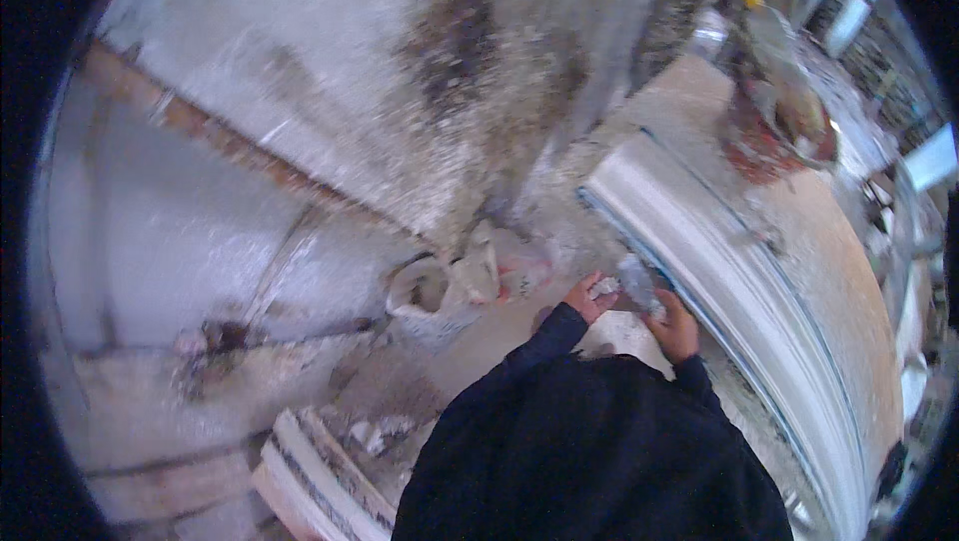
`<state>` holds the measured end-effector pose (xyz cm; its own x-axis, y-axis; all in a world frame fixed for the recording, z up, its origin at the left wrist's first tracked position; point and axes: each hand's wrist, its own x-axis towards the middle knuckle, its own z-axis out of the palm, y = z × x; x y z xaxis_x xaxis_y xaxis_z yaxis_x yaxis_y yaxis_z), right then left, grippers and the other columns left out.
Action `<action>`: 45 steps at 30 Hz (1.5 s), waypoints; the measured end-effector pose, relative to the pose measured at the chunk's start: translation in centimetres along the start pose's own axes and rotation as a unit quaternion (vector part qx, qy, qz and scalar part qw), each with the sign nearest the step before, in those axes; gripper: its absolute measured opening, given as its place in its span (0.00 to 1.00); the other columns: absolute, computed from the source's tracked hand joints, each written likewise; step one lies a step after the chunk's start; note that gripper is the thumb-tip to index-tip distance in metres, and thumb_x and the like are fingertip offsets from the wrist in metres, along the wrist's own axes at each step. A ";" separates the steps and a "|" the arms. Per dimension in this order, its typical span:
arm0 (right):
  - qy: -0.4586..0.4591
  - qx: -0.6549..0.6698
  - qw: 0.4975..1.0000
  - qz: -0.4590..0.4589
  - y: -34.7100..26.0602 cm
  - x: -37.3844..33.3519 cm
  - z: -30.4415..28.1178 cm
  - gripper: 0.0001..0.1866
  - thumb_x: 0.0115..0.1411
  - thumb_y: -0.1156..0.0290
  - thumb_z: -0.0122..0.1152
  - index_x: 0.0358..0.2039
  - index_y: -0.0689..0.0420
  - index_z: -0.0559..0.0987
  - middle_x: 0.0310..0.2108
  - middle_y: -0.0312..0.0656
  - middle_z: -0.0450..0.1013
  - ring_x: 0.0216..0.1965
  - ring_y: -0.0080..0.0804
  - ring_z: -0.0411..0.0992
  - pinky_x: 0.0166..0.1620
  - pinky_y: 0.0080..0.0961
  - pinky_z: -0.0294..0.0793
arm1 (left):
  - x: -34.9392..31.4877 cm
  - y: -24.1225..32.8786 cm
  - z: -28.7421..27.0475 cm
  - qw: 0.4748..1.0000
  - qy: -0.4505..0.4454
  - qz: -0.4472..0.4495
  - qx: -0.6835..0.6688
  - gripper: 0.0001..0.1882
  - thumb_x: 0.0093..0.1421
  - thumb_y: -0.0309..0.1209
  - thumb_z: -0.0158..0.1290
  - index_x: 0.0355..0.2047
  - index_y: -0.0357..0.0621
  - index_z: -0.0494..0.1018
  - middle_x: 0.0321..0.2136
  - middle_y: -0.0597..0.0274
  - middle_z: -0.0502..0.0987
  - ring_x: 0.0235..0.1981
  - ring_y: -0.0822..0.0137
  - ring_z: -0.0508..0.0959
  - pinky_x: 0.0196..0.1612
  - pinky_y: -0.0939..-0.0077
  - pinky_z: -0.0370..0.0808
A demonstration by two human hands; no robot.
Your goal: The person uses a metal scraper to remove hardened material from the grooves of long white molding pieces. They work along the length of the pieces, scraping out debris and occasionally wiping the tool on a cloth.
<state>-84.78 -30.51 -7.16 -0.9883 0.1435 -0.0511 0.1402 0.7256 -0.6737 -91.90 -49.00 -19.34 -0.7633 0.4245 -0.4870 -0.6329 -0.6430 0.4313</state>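
My left hand (587, 298) is curled around a small whitish lump (604, 288), perhaps crumpled material. Beside it, my right hand (677, 329) grips the lower part of a translucent plastic piece (636, 279). It looks like a clear bottle or a bunched bag; blur keeps me from telling which. Both hands are close together in front of my dark-sleeved body. Just to the right of them lies a long white ribbed moulding (719, 241) with bluish edges, apart from my fingers as far as I can see.
An open whitish sack or bucket (408, 309) stands left of my hands, by crumpled bags (499, 259). A reddish bucket (764, 141) and a yellow-capped bottle (779, 41) are at the far right on a tan board (829, 231). Moulding pieces (325, 481) lie lower left.
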 end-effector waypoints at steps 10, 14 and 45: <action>-0.096 -0.011 0.994 0.057 -3.8 -1.0 -1.0 0.23 0.45 0.59 0.63 0.40 0.58 0.72 0.27 0.49 0.73 0.30 0.42 0.73 0.34 0.30 0.70 | -9.1 11.6 -19.5 0.929 0.239 0.213 -0.186 0.25 0.53 0.46 0.51 0.45 0.42 0.64 0.45 0.55 0.67 0.47 0.53 0.68 0.48 0.58 0.68; -0.104 -0.044 0.993 0.041 -3.7 -0.7 -0.2 0.23 0.45 0.59 0.63 0.41 0.57 0.73 0.28 0.48 0.73 0.30 0.43 0.74 0.34 0.31 0.71 | -14.6 16.4 -18.9 0.837 0.334 0.277 -0.333 0.38 0.54 0.61 0.37 0.59 0.56 0.46 0.60 0.57 0.45 0.59 0.47 0.51 0.53 0.44 0.55; 0.045 -0.171 0.982 0.065 0.3 -1.7 -1.7 0.17 0.52 0.51 0.54 0.36 0.48 0.69 0.25 0.48 0.72 0.24 0.49 0.71 0.25 0.42 0.69 | 3.2 4.0 5.8 0.964 0.118 -0.224 -0.085 0.35 0.60 0.56 0.26 0.38 0.32 0.65 0.38 0.42 0.71 0.41 0.47 0.71 0.44 0.57 0.70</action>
<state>-83.00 -29.40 -6.05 -0.9538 0.2972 -0.0436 0.2911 0.8789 -0.3779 -97.64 -46.53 -14.73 -0.3553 0.5404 -0.7627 -0.8464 -0.5323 0.0171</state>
